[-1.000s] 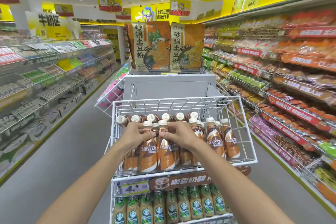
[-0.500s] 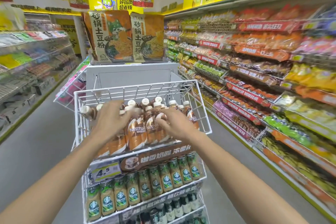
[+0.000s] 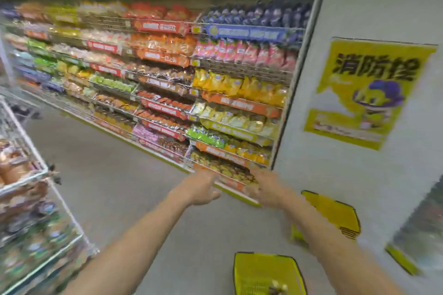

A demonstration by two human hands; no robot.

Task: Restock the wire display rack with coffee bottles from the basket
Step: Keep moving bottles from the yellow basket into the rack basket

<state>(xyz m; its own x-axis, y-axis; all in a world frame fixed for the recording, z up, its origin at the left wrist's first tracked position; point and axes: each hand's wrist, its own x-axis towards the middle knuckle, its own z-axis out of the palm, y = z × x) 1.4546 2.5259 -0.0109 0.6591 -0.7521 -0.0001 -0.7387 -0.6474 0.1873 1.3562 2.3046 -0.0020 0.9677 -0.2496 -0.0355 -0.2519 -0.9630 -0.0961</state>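
Both hands have come off the coffee bottles and the view has swung right, away from the wire display rack (image 3: pixel 26 170), which now sits blurred at the left edge. Left hand (image 3: pixel 200 188) and right hand (image 3: pixel 268 189) reach forward over the grey floor (image 3: pixel 115 175), empty, fingers loosely spread and holding nothing. A yellow basket (image 3: pixel 242 270) stands on the floor below the right forearm, with something brownish, too blurred to identify, inside it. Snack shelves (image 3: pixel 167 74) fill the background beside a yellow poster (image 3: pixel 366 93).
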